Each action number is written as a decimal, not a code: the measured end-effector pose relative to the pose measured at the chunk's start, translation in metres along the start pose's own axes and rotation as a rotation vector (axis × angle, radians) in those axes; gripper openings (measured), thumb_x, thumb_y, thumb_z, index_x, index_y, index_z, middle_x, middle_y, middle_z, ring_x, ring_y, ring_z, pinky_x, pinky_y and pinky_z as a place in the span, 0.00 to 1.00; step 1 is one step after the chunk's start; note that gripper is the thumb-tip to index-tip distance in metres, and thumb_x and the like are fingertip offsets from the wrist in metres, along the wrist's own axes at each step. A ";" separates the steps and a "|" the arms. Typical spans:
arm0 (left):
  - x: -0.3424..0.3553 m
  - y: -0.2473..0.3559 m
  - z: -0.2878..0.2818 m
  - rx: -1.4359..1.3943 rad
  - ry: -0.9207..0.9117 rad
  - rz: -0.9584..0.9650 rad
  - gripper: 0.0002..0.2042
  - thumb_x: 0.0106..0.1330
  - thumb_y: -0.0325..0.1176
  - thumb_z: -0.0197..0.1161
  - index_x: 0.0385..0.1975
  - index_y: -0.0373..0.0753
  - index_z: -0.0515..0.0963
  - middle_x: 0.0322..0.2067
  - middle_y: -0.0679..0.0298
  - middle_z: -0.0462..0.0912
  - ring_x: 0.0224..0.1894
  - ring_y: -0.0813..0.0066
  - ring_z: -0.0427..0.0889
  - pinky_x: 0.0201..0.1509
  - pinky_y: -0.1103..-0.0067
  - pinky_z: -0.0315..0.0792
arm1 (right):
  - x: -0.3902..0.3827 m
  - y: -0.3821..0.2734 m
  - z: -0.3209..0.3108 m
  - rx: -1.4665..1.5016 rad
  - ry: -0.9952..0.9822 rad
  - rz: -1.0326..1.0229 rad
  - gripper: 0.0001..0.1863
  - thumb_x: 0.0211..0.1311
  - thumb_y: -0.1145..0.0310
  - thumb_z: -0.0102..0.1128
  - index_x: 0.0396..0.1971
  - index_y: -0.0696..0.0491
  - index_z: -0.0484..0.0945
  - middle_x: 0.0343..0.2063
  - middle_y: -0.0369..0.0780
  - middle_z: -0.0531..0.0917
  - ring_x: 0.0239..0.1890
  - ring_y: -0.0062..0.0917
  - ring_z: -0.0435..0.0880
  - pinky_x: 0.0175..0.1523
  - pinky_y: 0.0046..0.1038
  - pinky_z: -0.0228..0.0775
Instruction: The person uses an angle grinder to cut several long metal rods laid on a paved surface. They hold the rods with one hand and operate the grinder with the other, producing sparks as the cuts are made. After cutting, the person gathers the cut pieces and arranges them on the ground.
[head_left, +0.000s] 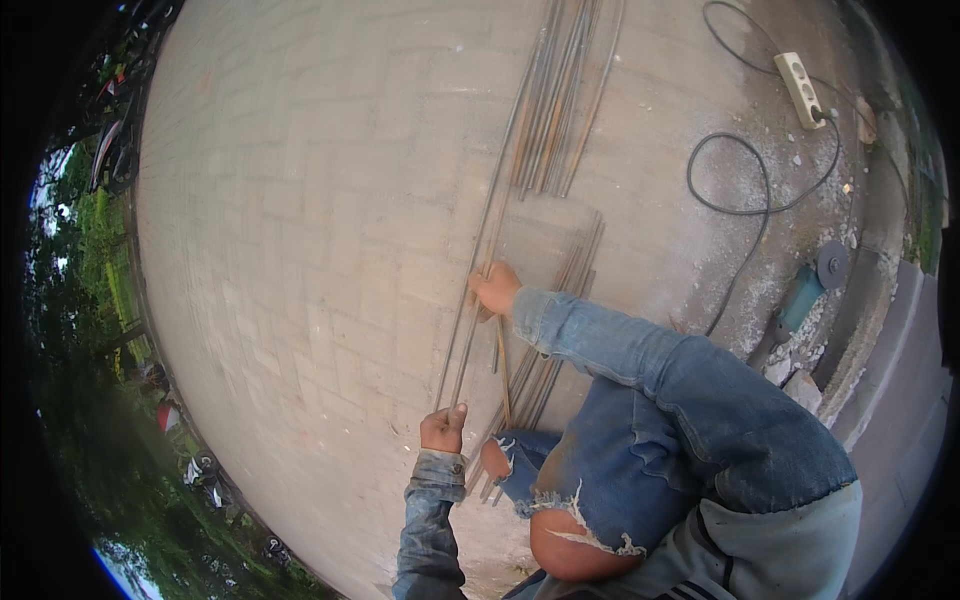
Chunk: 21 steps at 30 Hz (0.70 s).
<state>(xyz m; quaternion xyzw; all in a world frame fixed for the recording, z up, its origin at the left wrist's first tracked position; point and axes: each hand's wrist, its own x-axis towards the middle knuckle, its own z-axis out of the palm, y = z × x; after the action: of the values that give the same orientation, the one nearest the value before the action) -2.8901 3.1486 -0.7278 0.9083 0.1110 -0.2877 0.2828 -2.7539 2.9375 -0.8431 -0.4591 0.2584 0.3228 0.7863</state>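
Two long, thin metal rods [492, 195] run side by side from my left hand up past my right hand. My left hand [443, 430] is closed around their near ends, thumb on top. Farther along, my right hand [496, 288] wraps round the same rods, its fingers curled under and partly hidden. Below my right forearm lies a loose bundle of shorter rods [578, 262], partly covered by the arm and my knee. One yellowish-brown rod [503, 372] lies beside that bundle. Another bundle of rods [550, 125] stretches away at the far side.
On the right, an angle grinder [800, 300] rests on rubble beside a concrete curb [872, 365]. A white power strip [800, 90] with a looping black cable [765, 180] lies farther off. Paving blocks [300, 250] cover the ground; greenery [110, 260] borders it at left.
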 end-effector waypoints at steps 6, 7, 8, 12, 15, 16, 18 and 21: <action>0.006 -0.001 -0.022 -0.053 0.091 -0.005 0.25 0.62 0.49 0.56 0.13 0.32 0.71 0.10 0.68 0.63 0.18 0.82 0.59 0.20 0.78 0.57 | 0.004 0.002 0.009 0.163 0.012 0.029 0.18 0.59 0.61 0.53 0.37 0.63 0.71 0.23 0.46 0.80 0.25 0.34 0.82 0.27 0.33 0.78; 0.008 -0.005 -0.027 -0.084 -0.002 -0.115 0.26 0.63 0.51 0.53 0.14 0.32 0.73 0.11 0.70 0.66 0.17 0.82 0.62 0.21 0.79 0.58 | 0.009 0.010 0.009 -0.103 0.213 -0.127 0.18 0.59 0.59 0.55 0.36 0.62 0.71 0.23 0.46 0.79 0.26 0.33 0.82 0.29 0.33 0.77; 0.009 -0.006 -0.023 -0.094 0.011 -0.098 0.26 0.64 0.51 0.52 0.14 0.33 0.72 0.11 0.71 0.65 0.17 0.83 0.61 0.20 0.80 0.56 | 0.013 0.021 0.008 -0.370 0.416 -0.283 0.19 0.58 0.57 0.56 0.34 0.61 0.71 0.23 0.45 0.79 0.27 0.32 0.81 0.30 0.33 0.76; 0.004 -0.023 -0.012 -0.131 0.070 -0.083 0.26 0.65 0.52 0.49 0.13 0.35 0.71 0.10 0.73 0.63 0.15 0.86 0.60 0.18 0.82 0.52 | -0.039 -0.037 -0.013 -0.767 0.139 -0.099 0.22 0.56 0.51 0.55 0.30 0.59 0.74 0.27 0.46 0.79 0.41 0.33 0.78 0.45 0.35 0.68; 0.001 -0.027 -0.003 -0.111 0.050 -0.120 0.26 0.65 0.50 0.50 0.13 0.34 0.72 0.10 0.70 0.65 0.15 0.83 0.62 0.18 0.81 0.55 | -0.063 -0.049 -0.008 -1.031 0.093 -0.987 0.23 0.57 0.49 0.52 0.27 0.58 0.78 0.28 0.43 0.80 0.39 0.32 0.78 0.41 0.33 0.67; 0.005 -0.021 -0.002 -0.097 0.018 -0.127 0.25 0.65 0.49 0.50 0.14 0.33 0.73 0.10 0.68 0.67 0.15 0.82 0.64 0.19 0.79 0.57 | -0.048 -0.053 -0.010 -1.161 0.047 -0.995 0.24 0.57 0.48 0.50 0.26 0.57 0.79 0.27 0.43 0.80 0.37 0.33 0.78 0.41 0.33 0.67; 0.005 -0.010 -0.009 -0.034 0.019 -0.112 0.25 0.64 0.49 0.51 0.15 0.32 0.75 0.09 0.66 0.68 0.15 0.80 0.66 0.20 0.79 0.59 | 0.010 -0.058 -0.004 -1.384 -0.088 -1.015 0.25 0.57 0.47 0.48 0.23 0.56 0.81 0.25 0.42 0.80 0.33 0.34 0.79 0.41 0.33 0.66; 0.007 0.010 -0.038 0.139 0.043 -0.123 0.25 0.62 0.50 0.53 0.16 0.31 0.77 0.11 0.63 0.72 0.17 0.76 0.71 0.21 0.76 0.63 | 0.038 -0.044 -0.004 -1.502 -0.214 -0.742 0.27 0.60 0.48 0.43 0.15 0.55 0.78 0.15 0.44 0.77 0.20 0.36 0.75 0.35 0.37 0.66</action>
<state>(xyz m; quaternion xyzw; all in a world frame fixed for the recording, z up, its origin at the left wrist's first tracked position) -2.8636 3.1622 -0.7015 0.9231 0.1524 -0.2918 0.1986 -2.6970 2.9281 -0.8473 -0.8821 -0.2682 0.1712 0.3474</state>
